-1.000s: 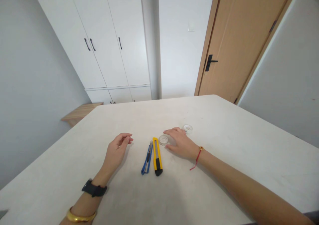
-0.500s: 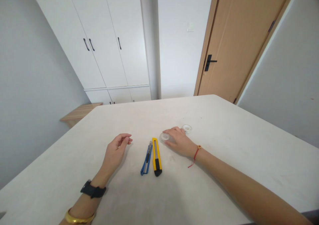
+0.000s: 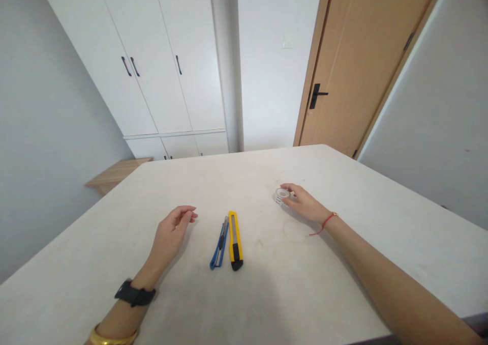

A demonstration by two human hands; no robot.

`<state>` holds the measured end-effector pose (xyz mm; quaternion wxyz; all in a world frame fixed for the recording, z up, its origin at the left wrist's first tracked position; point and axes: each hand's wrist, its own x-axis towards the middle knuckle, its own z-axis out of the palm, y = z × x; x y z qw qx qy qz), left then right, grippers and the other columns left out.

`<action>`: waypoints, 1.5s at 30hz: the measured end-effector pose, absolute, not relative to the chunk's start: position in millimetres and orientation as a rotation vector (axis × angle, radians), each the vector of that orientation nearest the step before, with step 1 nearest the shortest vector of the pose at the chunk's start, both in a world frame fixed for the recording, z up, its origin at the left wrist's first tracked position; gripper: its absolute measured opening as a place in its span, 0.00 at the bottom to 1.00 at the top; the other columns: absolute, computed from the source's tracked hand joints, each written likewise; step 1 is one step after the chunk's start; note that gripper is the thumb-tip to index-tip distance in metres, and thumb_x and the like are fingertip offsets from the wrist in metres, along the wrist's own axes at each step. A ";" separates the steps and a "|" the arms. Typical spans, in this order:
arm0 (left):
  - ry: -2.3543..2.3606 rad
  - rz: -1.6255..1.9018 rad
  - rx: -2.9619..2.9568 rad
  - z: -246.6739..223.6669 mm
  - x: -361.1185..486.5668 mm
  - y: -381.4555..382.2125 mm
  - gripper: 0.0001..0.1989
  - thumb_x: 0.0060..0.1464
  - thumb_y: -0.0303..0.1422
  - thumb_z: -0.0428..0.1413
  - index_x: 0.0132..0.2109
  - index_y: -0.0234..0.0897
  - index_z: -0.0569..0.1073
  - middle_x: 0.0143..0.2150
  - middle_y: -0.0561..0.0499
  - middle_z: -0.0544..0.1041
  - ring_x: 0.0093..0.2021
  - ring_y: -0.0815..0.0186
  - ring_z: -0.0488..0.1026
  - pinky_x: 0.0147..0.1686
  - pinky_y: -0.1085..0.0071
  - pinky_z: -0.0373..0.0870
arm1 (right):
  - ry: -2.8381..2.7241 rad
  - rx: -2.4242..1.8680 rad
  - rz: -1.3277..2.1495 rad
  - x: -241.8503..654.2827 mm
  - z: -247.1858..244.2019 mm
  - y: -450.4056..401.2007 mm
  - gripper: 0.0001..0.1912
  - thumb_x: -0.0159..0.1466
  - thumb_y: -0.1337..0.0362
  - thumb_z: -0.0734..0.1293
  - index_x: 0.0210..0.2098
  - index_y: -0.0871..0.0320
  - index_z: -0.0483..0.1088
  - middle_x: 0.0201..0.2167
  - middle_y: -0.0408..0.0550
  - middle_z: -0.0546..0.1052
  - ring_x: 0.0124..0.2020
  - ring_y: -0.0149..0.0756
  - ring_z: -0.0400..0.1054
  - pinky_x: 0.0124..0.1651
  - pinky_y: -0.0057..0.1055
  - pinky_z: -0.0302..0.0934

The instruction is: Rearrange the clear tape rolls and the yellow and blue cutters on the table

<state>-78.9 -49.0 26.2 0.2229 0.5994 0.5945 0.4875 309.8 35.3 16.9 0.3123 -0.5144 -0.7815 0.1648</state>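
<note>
My right hand (image 3: 304, 200) has its thumb and fingers around a roll of clear tape (image 3: 282, 193) on the far right part of the table. The roll appears to sit on top of another similar roll, so the two look like a stack; the fingers hide part of it. My left hand (image 3: 174, 229) rests on the table at the left, fingers curled and thumb against them, with nothing visible inside. Between the hands lie a blue box cutter (image 3: 220, 244) and a yellow box cutter (image 3: 235, 240), side by side, the blue one nearer my left hand.
The white table (image 3: 213, 182) spreads out under both arms. Beyond it stand a white cabinet (image 3: 152, 55) and a wooden door (image 3: 354, 60). A wooden ledge (image 3: 118, 173) juts out past the table's far left corner.
My right hand has carried the tape roll right and slightly away, from beside the yellow box cutter to where the other roll lay. My left hand stays put on the table.
</note>
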 end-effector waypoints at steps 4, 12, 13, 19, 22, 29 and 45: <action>1.651 1.340 1.646 25.2 -79.3 -48.3 0.17 0.55 0.46 0.52 0.42 0.37 0.73 0.33 0.49 0.78 0.35 0.62 0.75 0.40 0.65 0.70 | -2.069 -1.380 0.430 307.7 17.9 35.4 0.19 0.61 0.63 0.65 0.52 0.59 0.67 0.51 0.56 0.74 0.53 0.45 0.68 0.54 0.43 0.64; 1.644 1.336 1.641 24.0 -79.8 -48.4 0.17 0.55 0.45 0.52 0.42 0.37 0.73 0.34 0.49 0.78 0.36 0.62 0.75 0.41 0.65 0.70 | -2.094 -1.376 0.389 308.2 17.1 36.8 0.21 0.61 0.63 0.64 0.53 0.60 0.65 0.53 0.57 0.72 0.55 0.46 0.67 0.57 0.45 0.61; 1.645 1.335 1.642 24.1 -79.8 -48.3 0.17 0.55 0.45 0.52 0.42 0.37 0.73 0.34 0.49 0.78 0.36 0.62 0.75 0.41 0.65 0.70 | -2.097 -1.377 0.381 308.2 16.9 37.0 0.21 0.61 0.63 0.64 0.53 0.60 0.65 0.53 0.58 0.72 0.55 0.47 0.66 0.58 0.46 0.61; 1.653 1.331 1.654 25.3 -79.3 -48.6 0.17 0.55 0.45 0.52 0.42 0.37 0.73 0.34 0.49 0.78 0.36 0.62 0.75 0.41 0.65 0.69 | -2.098 -1.372 0.374 309.2 13.2 38.5 0.23 0.61 0.62 0.64 0.55 0.61 0.64 0.55 0.59 0.71 0.57 0.47 0.65 0.60 0.47 0.59; 1.659 1.326 1.653 25.6 -79.3 -48.9 0.17 0.55 0.45 0.52 0.42 0.37 0.73 0.34 0.49 0.78 0.36 0.62 0.75 0.42 0.64 0.69 | -2.096 -1.356 0.374 309.9 11.2 39.8 0.23 0.61 0.62 0.64 0.55 0.60 0.64 0.55 0.58 0.71 0.57 0.47 0.65 0.61 0.47 0.58; 1.658 1.334 1.653 26.7 -79.0 -48.7 0.17 0.55 0.45 0.52 0.41 0.37 0.73 0.33 0.49 0.78 0.36 0.61 0.75 0.41 0.64 0.70 | -2.084 -1.358 0.401 309.7 10.6 39.9 0.24 0.61 0.61 0.64 0.56 0.60 0.64 0.56 0.58 0.71 0.58 0.47 0.64 0.60 0.47 0.58; 1.659 1.336 1.653 28.0 -78.4 -50.0 0.16 0.55 0.45 0.52 0.41 0.37 0.73 0.33 0.49 0.78 0.36 0.61 0.75 0.41 0.63 0.71 | -2.056 -1.332 0.414 312.0 4.2 40.4 0.28 0.58 0.63 0.66 0.57 0.57 0.62 0.57 0.56 0.69 0.57 0.46 0.65 0.58 0.45 0.61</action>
